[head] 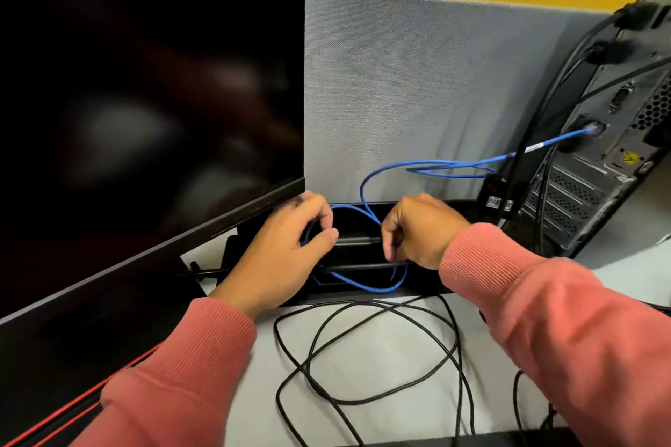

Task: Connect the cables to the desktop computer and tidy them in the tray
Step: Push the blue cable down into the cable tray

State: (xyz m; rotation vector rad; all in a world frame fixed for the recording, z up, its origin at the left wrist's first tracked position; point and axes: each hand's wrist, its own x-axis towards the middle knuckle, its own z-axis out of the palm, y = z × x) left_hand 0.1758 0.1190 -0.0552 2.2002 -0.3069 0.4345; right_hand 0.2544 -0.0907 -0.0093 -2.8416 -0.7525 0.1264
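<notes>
A blue network cable (446, 166) runs from a port on the back of the desktop computer (613, 141) at the right, loops down and coils in the black cable tray (363, 296) at the desk's rear edge. My left hand (287, 254) reaches into the tray and pinches a blue loop. My right hand (417, 229) is curled over the tray and grips the blue cable together with a black cable. Several black cables hang plugged into the computer's back.
A large dark monitor (145, 102) fills the left side, its lower edge just above my left hand. Loose black cable loops (366, 356) lie on the white desk in front of the tray. A grey partition (417, 83) stands behind the tray.
</notes>
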